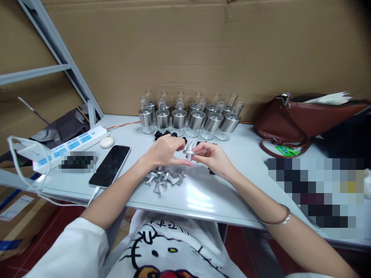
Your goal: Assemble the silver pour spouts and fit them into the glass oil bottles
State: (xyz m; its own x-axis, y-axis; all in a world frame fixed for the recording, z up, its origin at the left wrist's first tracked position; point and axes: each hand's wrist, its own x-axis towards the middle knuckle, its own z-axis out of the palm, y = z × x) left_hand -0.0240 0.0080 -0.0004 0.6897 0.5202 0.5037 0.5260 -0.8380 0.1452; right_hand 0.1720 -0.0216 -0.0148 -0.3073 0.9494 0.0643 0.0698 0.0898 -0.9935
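Observation:
A silver pour spout (189,151) with a round flange and a bent tip is pinched upright between the thumb and fingers of my right hand (215,159). My left hand (168,151) curves around its left side, thumb and fingers apart, with no visible grip on it. More silver spouts (160,186) lie in a loose pile below my left hand, partly covered by it. Small black parts (158,134) sit behind my left hand; others (211,172) are mostly hidden around my right hand. Two rows of glass bottles with metal sleeves (179,119) stand behind them.
On the left are a black phone (110,166) with a white cable, a round white case (107,142) and a power strip (72,148). A brown handbag (315,117) rests at the right. Cardboard (150,50) walls the back of the white table (243,193).

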